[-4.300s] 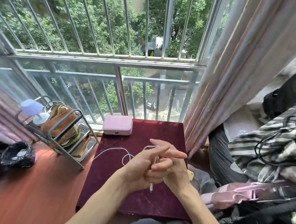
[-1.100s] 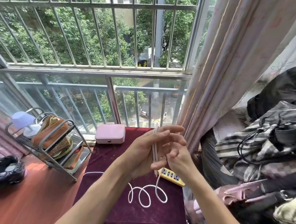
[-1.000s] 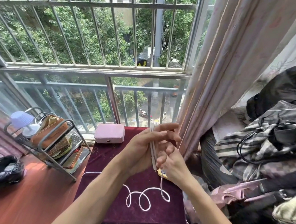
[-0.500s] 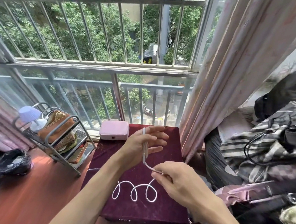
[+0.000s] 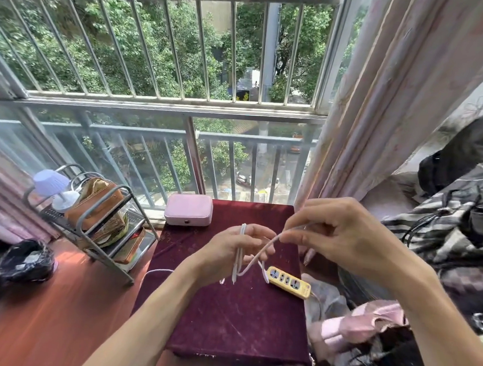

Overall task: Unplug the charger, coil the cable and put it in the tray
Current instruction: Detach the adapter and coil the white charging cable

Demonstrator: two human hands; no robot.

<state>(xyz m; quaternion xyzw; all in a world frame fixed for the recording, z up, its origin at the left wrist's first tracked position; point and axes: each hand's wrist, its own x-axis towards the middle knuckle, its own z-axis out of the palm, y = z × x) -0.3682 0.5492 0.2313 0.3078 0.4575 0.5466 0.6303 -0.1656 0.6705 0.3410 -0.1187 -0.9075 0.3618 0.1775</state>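
Note:
A thin white charger cable hangs in loops over the fingers of my left hand, which is raised above the dark red table. My right hand pinches a stretch of the same cable to the right and a little higher, so the cable runs taut between both hands. One cable end dangles below my left hand. Another length of cable trails off the table's left edge. A yellow power strip lies on the table at the right. I cannot tell which thing is the tray.
A pink box sits at the table's far edge by the window railing. A metal rack with bags and a small lamp stands on the left floor. A curtain and piled clothes crowd the right.
My right hand has swung up and to the right, pulling the cable taut from my left hand. The loose curls that lay on the table are gone from it.

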